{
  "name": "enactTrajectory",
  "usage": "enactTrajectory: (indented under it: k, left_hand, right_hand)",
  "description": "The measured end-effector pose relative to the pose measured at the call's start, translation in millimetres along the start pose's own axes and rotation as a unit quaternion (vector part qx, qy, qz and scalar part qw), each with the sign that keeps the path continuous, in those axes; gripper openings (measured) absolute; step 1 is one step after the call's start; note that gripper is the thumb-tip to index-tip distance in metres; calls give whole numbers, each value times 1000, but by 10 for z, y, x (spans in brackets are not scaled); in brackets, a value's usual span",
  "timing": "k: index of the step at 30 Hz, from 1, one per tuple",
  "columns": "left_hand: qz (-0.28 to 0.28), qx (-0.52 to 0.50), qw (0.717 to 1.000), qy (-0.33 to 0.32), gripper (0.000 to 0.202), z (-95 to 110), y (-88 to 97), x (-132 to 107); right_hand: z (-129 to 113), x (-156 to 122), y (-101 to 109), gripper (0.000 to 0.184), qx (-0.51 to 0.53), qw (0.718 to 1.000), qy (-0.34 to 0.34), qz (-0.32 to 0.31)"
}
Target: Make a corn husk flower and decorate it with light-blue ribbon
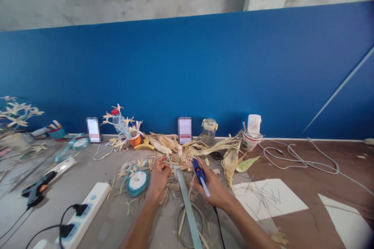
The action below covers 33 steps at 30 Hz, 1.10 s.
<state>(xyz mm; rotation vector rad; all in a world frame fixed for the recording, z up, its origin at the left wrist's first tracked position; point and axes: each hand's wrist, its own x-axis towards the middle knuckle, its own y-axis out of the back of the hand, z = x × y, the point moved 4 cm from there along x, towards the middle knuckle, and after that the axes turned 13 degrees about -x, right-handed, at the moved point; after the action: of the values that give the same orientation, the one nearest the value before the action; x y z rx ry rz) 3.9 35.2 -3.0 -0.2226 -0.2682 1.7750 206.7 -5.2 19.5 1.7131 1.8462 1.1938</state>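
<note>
My left hand [160,175] is closed in a pinch on a thin stem wrapped in light blue ribbon. From that stem a flat strip of light blue ribbon [187,206] runs down toward me, off the bottom edge. In my right hand [214,184] is a blue hot glue gun [198,171], its nozzle pointing away from me and a pale glue stick [205,187] sticking out at the back. Dried corn husks [189,149] lie in a heap just beyond both hands. A roll of blue ribbon [137,183] rests left of my left hand.
A white power strip [87,210] with black plugs lies front left, near a black glue gun [39,188]. Thin wires lie on white paper [269,198] at right. Behind the husks stand a clear jar [209,131], a phone [184,130] and a red cup [135,139].
</note>
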Motion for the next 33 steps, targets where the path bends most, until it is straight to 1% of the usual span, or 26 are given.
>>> enactTrajectory:
  k: [2, 5, 8, 10, 12, 13, 15, 16, 18, 19, 20, 21, 23, 25, 27, 29, 31, 33]
  left_hand:
    - [-5, -17, 1000, 11, 37, -8, -13, 1]
    - [-10, -73, 997, 33, 39, -4, -43, -11]
    - [-18, -121, 991, 51, 43, 27, -80, -42]
    - [-29, -128, 990, 57, 44, 51, -103, -63]
    - [-38, -120, 990, 57, 44, 63, -116, -73]
    - [-41, -112, 991, 57, 43, 62, -118, -73]
    - [-49, -100, 992, 54, 42, 49, -118, -66]
    - [-54, -96, 993, 53, 42, 40, -119, -62]
    - [-70, -90, 992, 53, 42, 22, -124, -58]
    - [-78, -87, 992, 54, 42, 15, -128, -59]
    - [-86, -83, 991, 57, 42, 11, -133, -63]
    - [-93, -79, 991, 60, 42, 10, -138, -69]
    - [-103, -75, 990, 66, 41, 16, -146, -85]
    - [-110, -76, 988, 72, 41, 25, -155, -102]
    - [-119, -79, 987, 77, 42, 32, -168, -114]
    - [-132, -78, 985, 81, 42, 37, -185, -122]
    - [-144, -62, 985, 77, 41, 47, -197, -124]
    - [-154, -31, 985, 67, 40, 61, -201, -126]
  right_hand:
    - [34, 30, 27, 82, -97, 995, -20, -18]
    - [100, 57, 25, 85, -209, 976, -40, -46]
    - [171, 38, 8, 85, -271, 957, -61, -87]
    - [196, 8, 25, 85, -299, 945, -69, -114]
    - [194, -14, 73, 79, -318, 936, -72, -132]
    - [180, -15, 106, 72, -319, 936, -74, -129]
    - [130, 12, 166, 57, -282, 951, -78, -100]
    - [95, 38, 178, 51, -235, 966, -78, -79]
    - [15, 107, 132, 42, -75, 993, -69, -56]
    - [-26, 145, 75, 39, 29, 996, -65, -58]
    - [-65, 181, -6, 36, 138, 985, -67, -73]
    - [-96, 214, -96, 33, 240, 963, -80, -90]
    - [-145, 268, -278, 26, 393, 904, -115, -125]
    - [-178, 301, -436, 30, 495, 837, -158, -173]
    - [-201, 317, -531, 37, 556, 779, -191, -218]
    - [-219, 327, -560, 39, 588, 740, -201, -257]
    - [-231, 324, -551, 35, 599, 715, -207, -295]
    - [-234, 317, -528, 31, 598, 705, -211, -318]
